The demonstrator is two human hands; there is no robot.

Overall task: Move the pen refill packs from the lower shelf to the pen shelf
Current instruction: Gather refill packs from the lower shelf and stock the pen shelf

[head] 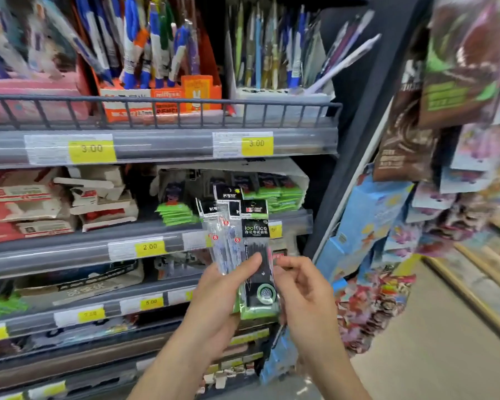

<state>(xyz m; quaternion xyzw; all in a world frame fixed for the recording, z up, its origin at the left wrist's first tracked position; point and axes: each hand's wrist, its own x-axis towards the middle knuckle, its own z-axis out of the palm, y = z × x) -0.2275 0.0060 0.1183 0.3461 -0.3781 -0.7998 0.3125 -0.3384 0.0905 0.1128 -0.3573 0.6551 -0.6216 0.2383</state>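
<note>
My left hand [224,295] grips a fanned bunch of pen refill packs [237,235], clear sleeves with black headers and one black-and-green pack in front. They stand upright in front of the middle shelves. My right hand [302,290] sits just right of the bunch, fingers curled against the green pack's right edge. The pen shelf [162,145], at the top, has a grey wire rail and boxes of upright pens [156,44]. More green-edged packs [272,192] lie on the shelf behind the bunch.
Red and white boxes [41,203] fill the second shelf's left side. Yellow price tags [92,150] line the shelf edges. A dark upright post [358,134] ends the shelving. Hanging snack and toy packets [459,82] crowd the right; an aisle floor [430,342] lies below them.
</note>
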